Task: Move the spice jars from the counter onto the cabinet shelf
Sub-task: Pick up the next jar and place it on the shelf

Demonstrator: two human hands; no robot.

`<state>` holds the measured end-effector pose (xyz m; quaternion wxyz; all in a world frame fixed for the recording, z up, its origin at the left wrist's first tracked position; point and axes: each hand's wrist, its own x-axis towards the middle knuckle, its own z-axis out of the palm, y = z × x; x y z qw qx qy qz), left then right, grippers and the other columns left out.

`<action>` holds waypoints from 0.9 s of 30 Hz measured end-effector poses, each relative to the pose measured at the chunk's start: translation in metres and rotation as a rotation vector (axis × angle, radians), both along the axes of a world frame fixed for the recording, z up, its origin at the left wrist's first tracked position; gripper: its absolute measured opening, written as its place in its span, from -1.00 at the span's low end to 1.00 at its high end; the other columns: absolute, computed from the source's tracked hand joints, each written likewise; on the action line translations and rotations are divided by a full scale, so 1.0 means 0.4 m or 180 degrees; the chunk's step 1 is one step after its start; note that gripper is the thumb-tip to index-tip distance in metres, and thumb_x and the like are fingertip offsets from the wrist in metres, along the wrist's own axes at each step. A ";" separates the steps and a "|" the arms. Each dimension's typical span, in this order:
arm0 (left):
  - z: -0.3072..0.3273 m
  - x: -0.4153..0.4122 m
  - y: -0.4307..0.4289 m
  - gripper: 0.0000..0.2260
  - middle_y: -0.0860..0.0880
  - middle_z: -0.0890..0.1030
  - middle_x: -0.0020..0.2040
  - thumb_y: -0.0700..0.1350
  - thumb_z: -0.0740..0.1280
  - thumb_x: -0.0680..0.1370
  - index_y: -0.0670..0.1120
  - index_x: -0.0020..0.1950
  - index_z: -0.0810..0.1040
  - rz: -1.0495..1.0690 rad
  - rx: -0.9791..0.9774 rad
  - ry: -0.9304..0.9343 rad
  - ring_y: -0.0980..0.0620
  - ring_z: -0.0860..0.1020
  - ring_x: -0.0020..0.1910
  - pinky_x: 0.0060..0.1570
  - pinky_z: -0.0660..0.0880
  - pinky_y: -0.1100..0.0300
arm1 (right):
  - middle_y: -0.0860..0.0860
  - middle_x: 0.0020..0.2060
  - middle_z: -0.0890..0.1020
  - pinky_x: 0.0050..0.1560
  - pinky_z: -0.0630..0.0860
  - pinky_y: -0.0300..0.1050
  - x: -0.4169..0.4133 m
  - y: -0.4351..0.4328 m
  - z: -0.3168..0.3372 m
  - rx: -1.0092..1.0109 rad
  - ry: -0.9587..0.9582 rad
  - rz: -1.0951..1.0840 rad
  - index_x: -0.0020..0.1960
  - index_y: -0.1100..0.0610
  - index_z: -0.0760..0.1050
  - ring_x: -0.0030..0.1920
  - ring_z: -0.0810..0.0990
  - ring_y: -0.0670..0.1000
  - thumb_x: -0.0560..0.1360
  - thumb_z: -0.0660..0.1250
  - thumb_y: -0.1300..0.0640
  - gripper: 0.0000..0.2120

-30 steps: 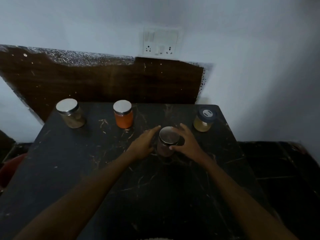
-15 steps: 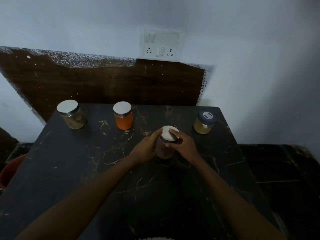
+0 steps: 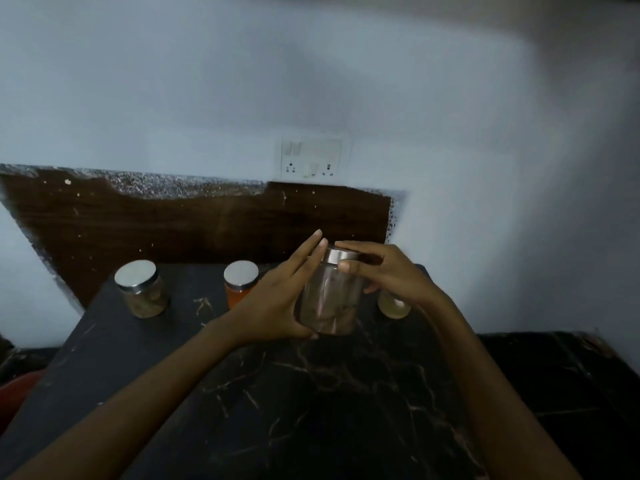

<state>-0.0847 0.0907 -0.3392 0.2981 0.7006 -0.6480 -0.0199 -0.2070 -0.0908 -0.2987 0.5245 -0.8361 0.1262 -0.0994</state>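
head view: held the spice jar (image 3: 329, 299) at centre frame, clear above the black marbled counter (image 3: 311, 393), between both hands. looked clear-walled, brownish inside, capped with a shiny steel lid (image 3: 337, 255), top leaning slightly right. pressed the left hand (image 3: 277, 299) flat to its left side, fingers straight up to the lid, thumb along the base. curled the right hand (image 3: 388, 275) over the lid, thumb just under its rim. saw three more jars standing at the counter's far edge: a tan-filled jar (image 3: 143, 289) at left, an orange jar (image 3: 239, 284) beside the left hand, a pale jar (image 3: 393, 306) half hidden behind the right wrist.
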 end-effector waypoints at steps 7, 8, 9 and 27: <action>0.208 0.020 0.017 0.15 0.31 -0.17 0.44 0.11 0.57 0.24 0.16 0.49 -0.26 -0.0172 -0.0050 0.0006 0.28 0.04 0.42 0.25 0.14 0.57 | -0.14 0.12 0.56 -0.15 0.61 -0.20 -0.004 0.029 0.191 -0.0437 -0.0395 -0.0037 0.25 -0.09 0.46 0.07 0.57 -0.09 0.40 0.29 -0.16 -0.56; 0.233 0.025 0.020 0.15 0.28 -0.14 0.45 0.11 0.57 0.23 0.16 0.50 -0.24 -0.0192 -0.0080 -0.0005 0.26 0.06 0.43 0.28 0.17 0.51 | -0.15 0.11 0.56 -0.19 0.59 -0.24 -0.004 0.033 0.212 -0.0470 -0.0459 -0.0072 0.26 -0.09 0.46 0.06 0.57 -0.10 0.39 0.27 -0.17 -0.54; 0.254 0.027 0.022 0.15 0.25 -0.11 0.47 0.11 0.58 0.23 0.15 0.51 -0.23 -0.0222 -0.0106 -0.0020 0.25 0.07 0.43 0.32 0.21 0.42 | -0.14 0.11 0.56 -0.21 0.58 -0.27 -0.003 0.038 0.229 -0.0506 -0.0496 -0.0103 0.27 -0.08 0.45 0.06 0.57 -0.09 0.38 0.26 -0.19 -0.52; 0.429 0.063 0.104 0.14 0.29 -0.05 0.46 0.08 0.60 0.22 0.18 0.52 -0.17 -0.0180 -0.0366 0.0086 0.36 0.13 0.39 0.22 0.18 0.61 | -0.72 0.11 0.19 0.24 0.45 -0.18 -0.025 0.103 0.302 -0.0730 -0.0692 0.0696 0.35 -0.47 -0.26 0.27 0.41 -0.27 0.17 0.60 0.12 0.22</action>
